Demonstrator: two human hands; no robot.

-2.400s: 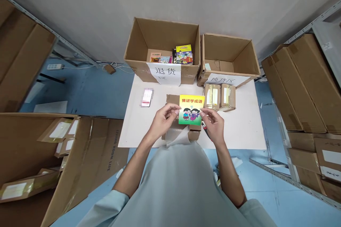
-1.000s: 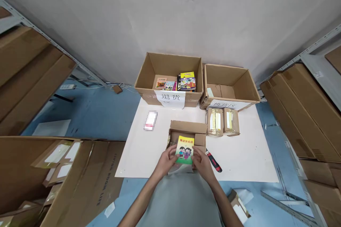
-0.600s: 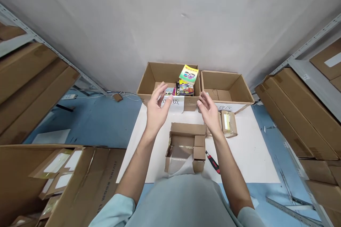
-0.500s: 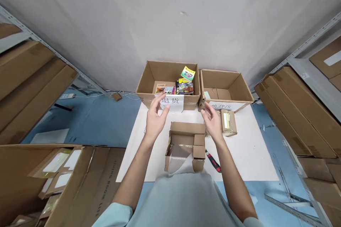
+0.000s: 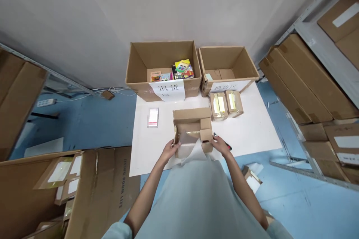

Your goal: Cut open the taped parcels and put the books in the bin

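Observation:
An open cardboard box point(image 5: 192, 114) stands on the white table in front of me, its flaps spread, with thin white wrapping point(image 5: 196, 153) over its near side. My left hand point(image 5: 169, 150) grips the box's left side, fingers closed against the cardboard. Opposite it, my right hand point(image 5: 220, 145) is closed on the right side. Beside that hand lies a black and red utility knife point(image 5: 229, 146), partly covered by it. A yellow booklet point(image 5: 183, 65) rests on other booklets inside the large left carton point(image 5: 193, 84).
Right of that carton is a second large carton point(image 5: 249, 73) with a paper sign. Two small taped boxes point(image 5: 218, 105) stand before it. A blurred white card point(image 5: 153, 117) lies on the table's left. A big carton point(image 5: 108, 190) with parcels is at lower left; shelves flank both sides.
Both hands have come down from near the large cartons to the sides of the open box and taken hold of it. The yellow booklet has dropped flat onto the others. My view has shifted.

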